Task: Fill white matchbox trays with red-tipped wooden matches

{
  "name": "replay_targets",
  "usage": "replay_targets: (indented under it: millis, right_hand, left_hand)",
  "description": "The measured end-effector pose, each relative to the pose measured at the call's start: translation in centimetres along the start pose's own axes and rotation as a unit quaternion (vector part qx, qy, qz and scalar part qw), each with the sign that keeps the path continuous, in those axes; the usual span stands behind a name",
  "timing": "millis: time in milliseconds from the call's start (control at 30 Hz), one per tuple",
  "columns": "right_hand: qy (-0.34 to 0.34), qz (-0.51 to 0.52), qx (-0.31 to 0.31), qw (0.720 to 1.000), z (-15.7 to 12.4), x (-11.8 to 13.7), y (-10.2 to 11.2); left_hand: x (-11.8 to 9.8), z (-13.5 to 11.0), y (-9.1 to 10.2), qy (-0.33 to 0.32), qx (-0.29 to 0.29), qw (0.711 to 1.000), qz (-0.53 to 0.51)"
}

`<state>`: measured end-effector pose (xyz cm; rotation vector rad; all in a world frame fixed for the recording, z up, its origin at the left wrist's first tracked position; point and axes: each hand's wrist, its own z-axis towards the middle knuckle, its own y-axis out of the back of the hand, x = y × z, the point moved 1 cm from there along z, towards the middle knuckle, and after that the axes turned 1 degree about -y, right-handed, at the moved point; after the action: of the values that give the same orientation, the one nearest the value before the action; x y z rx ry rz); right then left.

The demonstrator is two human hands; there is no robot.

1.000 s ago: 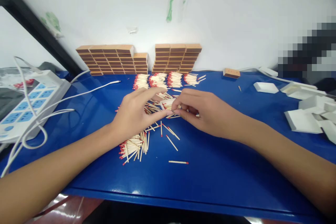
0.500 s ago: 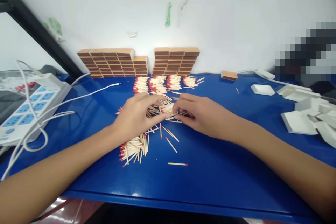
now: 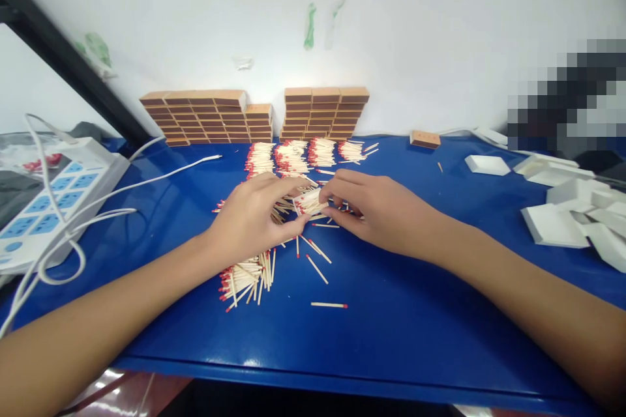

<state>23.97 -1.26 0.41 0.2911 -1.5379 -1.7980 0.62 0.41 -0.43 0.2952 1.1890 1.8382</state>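
Note:
Between my hands sits a small white matchbox tray (image 3: 304, 198) with red-headed matches in it. My left hand (image 3: 254, 214) grips the tray's left end between thumb and fingers. At the other end, my right hand (image 3: 364, 204) is closed with its fingertips pinched on the tray and the matches there; the exact contact is partly hidden. Loose matches (image 3: 281, 210) lie under and around both hands. A pile of matches (image 3: 243, 279) spreads in front of my left wrist, and a few stray matches (image 3: 317, 269) lie to its right.
Stacked matchboxes (image 3: 205, 118) and a second stack (image 3: 326, 111) stand against the wall, with bunches of matches (image 3: 291, 158) before them. One matchbox (image 3: 425, 139) sits apart. White trays (image 3: 555, 227) are heaped at right. A power strip (image 3: 59, 199) with white cables lies at left on the blue table (image 3: 415, 332).
The tray has tilted slightly and more of its matches show. Both hands stay around it with small finger shifts. The whole view has moved a little.

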Motion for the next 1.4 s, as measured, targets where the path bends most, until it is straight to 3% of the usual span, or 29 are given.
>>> replay_targets:
  millis: [200,367,600,1400]
  right_hand:
    - [0.001,0.046,-0.021,0.999,-0.1,0.2,0.3]
    - [0.032,0.119,0.057,0.991,-0.4,0.4,0.1]
    - [0.029,0.121,0.121,0.985,-0.6,1.0,-0.2]
    - [0.028,0.129,0.131,0.982,-0.5,1.7,-0.3]
  left_hand:
    - [0.2,0.0,0.2,0.043,-0.022,0.999,0.023]
    - [0.1,0.1,0.2,0.065,-0.036,0.997,0.005]
    - [0.1,0.1,0.3,0.089,-0.045,0.995,-0.006]
    - [-0.1,-0.1,-0.2,0.064,0.007,0.998,-0.022]
